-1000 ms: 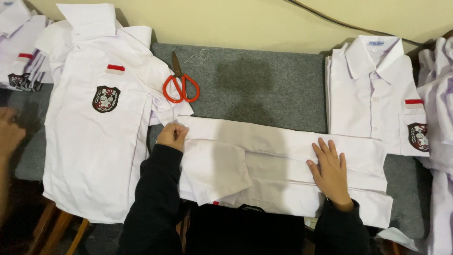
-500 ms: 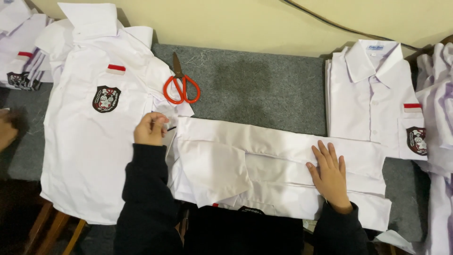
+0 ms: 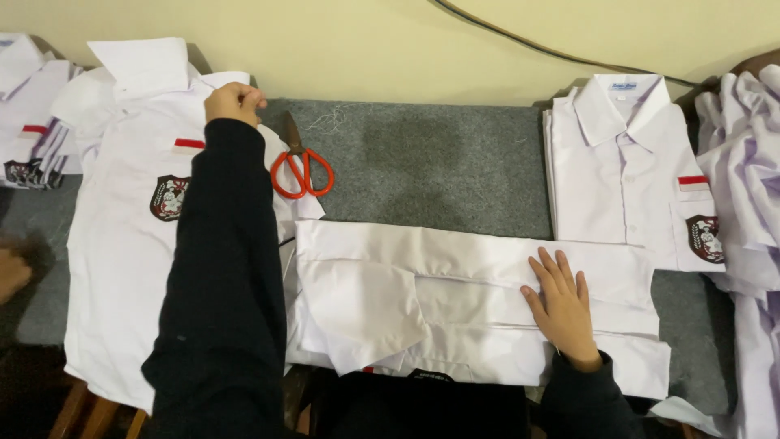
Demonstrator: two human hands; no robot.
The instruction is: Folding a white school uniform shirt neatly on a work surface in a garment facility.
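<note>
Left hand: your left hand (image 3: 235, 103) was clenched, fingertips pinching what looked like a fine thread, above the spread white shirt (image 3: 122, 244) by the scissors (image 3: 301, 167).
Right hand: your right hand (image 3: 561, 305) lay flat, fingers released and splayed, pressing the folded shirt (image 3: 455, 301).
Folded shirt: it lay across the grey mat (image 3: 431, 162) in front of you.
Right side: a stacked shirt (image 3: 617, 171) sat beside it.

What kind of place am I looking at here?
Probably a small garment or uniform workshop. White school-type shirts with chest badges lie stacked on a grey felt-covered table: a folded stack, a spread shirt and a half-folded shirt. Orange-handled scissors lie between them.
</note>
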